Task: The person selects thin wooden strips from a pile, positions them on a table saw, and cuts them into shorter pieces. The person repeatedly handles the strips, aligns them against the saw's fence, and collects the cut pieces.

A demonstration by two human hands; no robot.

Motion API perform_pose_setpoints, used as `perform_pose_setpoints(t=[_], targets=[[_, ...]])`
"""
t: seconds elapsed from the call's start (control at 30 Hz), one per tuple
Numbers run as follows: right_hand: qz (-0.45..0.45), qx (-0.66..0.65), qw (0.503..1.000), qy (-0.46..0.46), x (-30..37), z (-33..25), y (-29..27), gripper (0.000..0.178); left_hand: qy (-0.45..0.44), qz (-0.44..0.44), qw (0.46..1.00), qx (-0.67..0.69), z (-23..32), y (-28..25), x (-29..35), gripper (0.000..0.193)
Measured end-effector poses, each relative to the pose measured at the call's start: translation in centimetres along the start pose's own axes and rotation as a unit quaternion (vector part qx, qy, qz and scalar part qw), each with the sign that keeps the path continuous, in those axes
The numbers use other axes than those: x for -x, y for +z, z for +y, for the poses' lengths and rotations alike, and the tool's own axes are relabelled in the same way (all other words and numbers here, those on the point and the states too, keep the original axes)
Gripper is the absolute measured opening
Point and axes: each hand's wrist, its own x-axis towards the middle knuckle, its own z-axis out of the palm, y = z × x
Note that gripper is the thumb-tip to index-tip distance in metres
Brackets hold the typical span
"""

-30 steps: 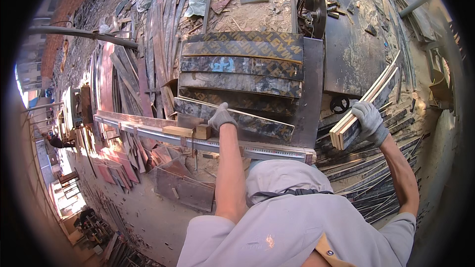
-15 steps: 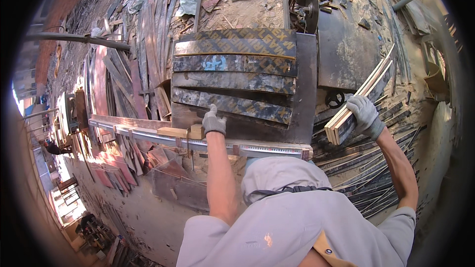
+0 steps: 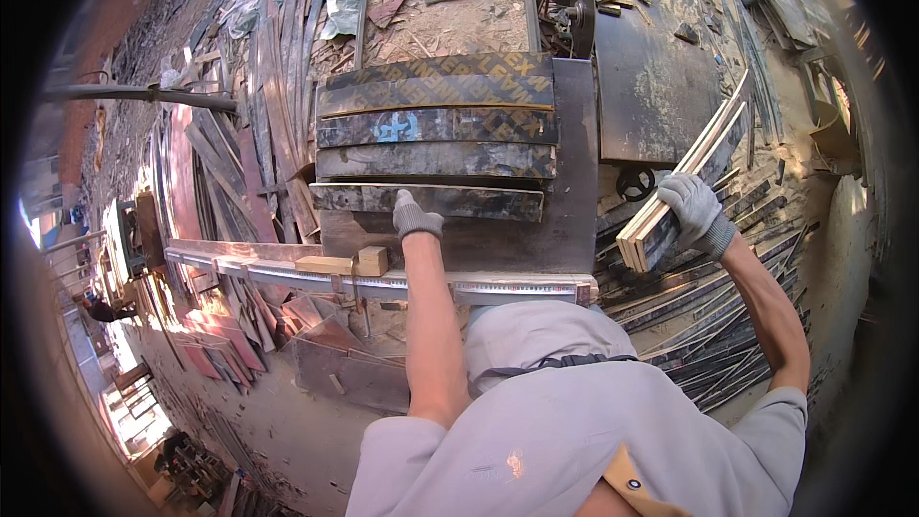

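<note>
My gloved left hand [image 3: 417, 215] is closed on the nearest dark-faced plywood strip [image 3: 488, 204], its fingers over the strip left of the middle. Beyond that strip, several more plywood strips [image 3: 436, 161] lie side by side on the dark table board [image 3: 574, 172], the farthest ones with yellow printing and one with a blue mark. Off to the right, my gloved right hand [image 3: 693, 214] grips a small stack of plywood strips [image 3: 647, 230] held at a slant, pale layered edges showing. The palm sides of both hands are hidden.
A long rail with a measuring scale [image 3: 479, 285] runs along the table's near edge, a small wood block [image 3: 372, 261] on it. A round blade-like wheel [image 3: 581, 14] stands at the back. Piled strips [image 3: 747, 278] lie at right; scrap boards [image 3: 239, 163] at left.
My left hand has moved slightly away from me, and the nearest strip has swung from a slant to nearly parallel with the others. My right hand still holds its stack.
</note>
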Motion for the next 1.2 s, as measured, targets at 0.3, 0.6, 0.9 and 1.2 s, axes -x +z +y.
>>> perform_pose_setpoints(t=[0.3, 0.6, 0.9, 1.2], targets=[[-0.122, 0.021, 0.991, 0.046, -2.7, -1.0, 4.1, 0.056, 0.039, -0.172, 0.960, -0.218, -5.7, -2.5, 7.8, 0.116], [-0.086, 0.011, 0.996, -0.008, -8.5, -12.6, 14.0, 0.027, -0.027, -0.167, 0.954, -0.247, -15.6, -6.8, 11.6, 0.034], [-0.149, 0.245, 0.943, 0.170, 3.2, 8.3, 10.1, 0.063, 0.155, -0.130, 0.942, -0.268, -8.1, -15.5, 6.4, 0.018], [-0.083, 0.147, 0.979, 0.116, 4.6, 9.0, 9.6, 0.021, 0.288, -0.128, 0.889, -0.332, -8.2, -16.9, 5.2, 0.019]])
